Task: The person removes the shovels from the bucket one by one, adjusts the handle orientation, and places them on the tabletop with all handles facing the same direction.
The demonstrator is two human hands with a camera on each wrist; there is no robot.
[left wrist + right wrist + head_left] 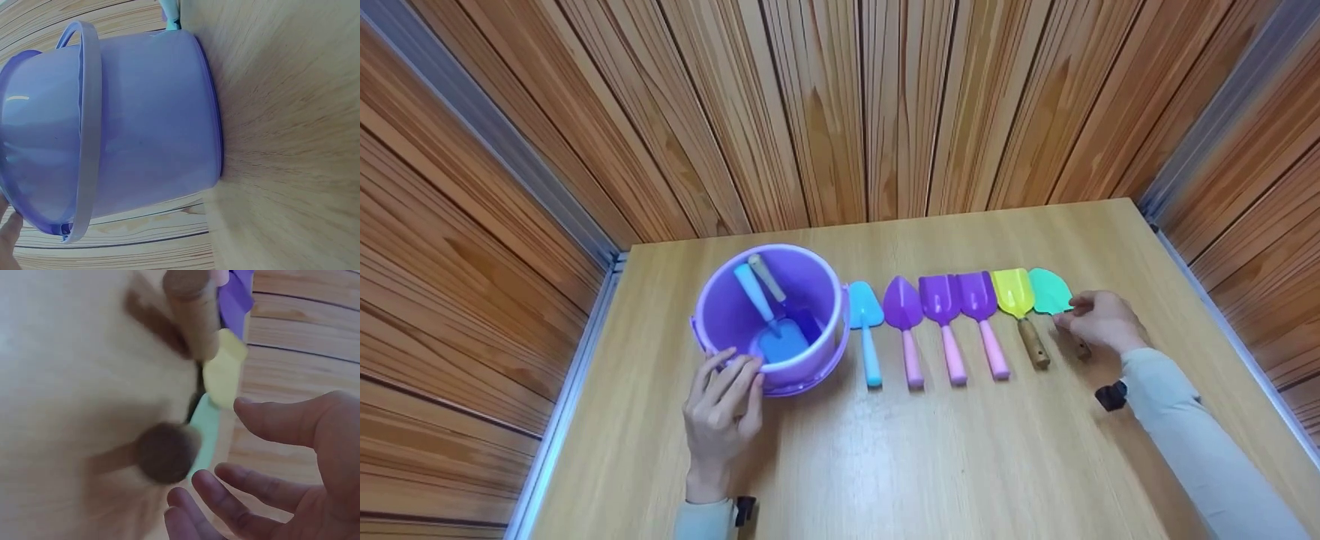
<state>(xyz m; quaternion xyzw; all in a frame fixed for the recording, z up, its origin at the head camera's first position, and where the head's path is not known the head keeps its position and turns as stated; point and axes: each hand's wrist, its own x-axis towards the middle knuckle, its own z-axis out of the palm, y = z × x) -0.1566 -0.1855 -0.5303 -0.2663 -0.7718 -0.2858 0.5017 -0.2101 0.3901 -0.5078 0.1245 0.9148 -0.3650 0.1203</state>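
My left hand [720, 412] holds the near rim of a purple bucket [817, 360], its fingers over the edge; the left wrist view has the bucket's side and lowered handle [90, 129]. Inside the bucket lie a blue shovel [784, 341] and a purple one with a wooden handle [765, 276]. At the right end of a row of hand shovels, my right hand [1102, 322] is over a green trowel [1048, 289] with a wooden handle [169, 453]. In the right wrist view its thumb and fingers stand apart around the trowel, gripping nothing visible.
Between bucket and green trowel lie a light-blue trowel [865, 304], a pointed purple trowel [903, 304], two square purple shovels [940, 296] with pink handles, and a yellow shovel [1014, 291]. Wood-panelled walls [840, 112] surround the wooden table [900, 457].
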